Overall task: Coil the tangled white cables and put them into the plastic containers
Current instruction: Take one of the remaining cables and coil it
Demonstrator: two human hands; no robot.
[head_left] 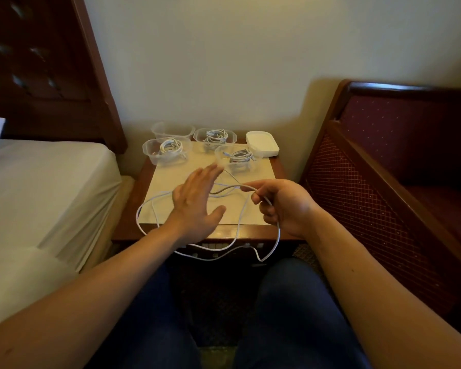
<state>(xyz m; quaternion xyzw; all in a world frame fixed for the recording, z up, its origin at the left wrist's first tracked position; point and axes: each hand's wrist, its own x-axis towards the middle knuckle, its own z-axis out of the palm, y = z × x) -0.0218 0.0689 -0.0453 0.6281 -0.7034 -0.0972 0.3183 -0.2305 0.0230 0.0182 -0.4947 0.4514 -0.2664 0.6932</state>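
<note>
A long white cable (155,203) lies in loose loops on the bedside table (266,231) and hangs over its front edge. My right hand (282,206) pinches this cable between thumb and curled fingers above the table's right half. With fingers straight, my left hand (194,201) hovers flat over the table's middle, above the loops. Three clear plastic containers hold coiled white cables: one at back left (149,153), one at back centre (213,137), one nearer (237,158). A fourth clear container (171,130) at the far back left looks empty.
A stack of white lids (262,143) sits at the table's back right corner. A bed with a white sheet (37,187) borders the table on the left. On the right stands a dark red armchair (383,169). My knees are below the table front.
</note>
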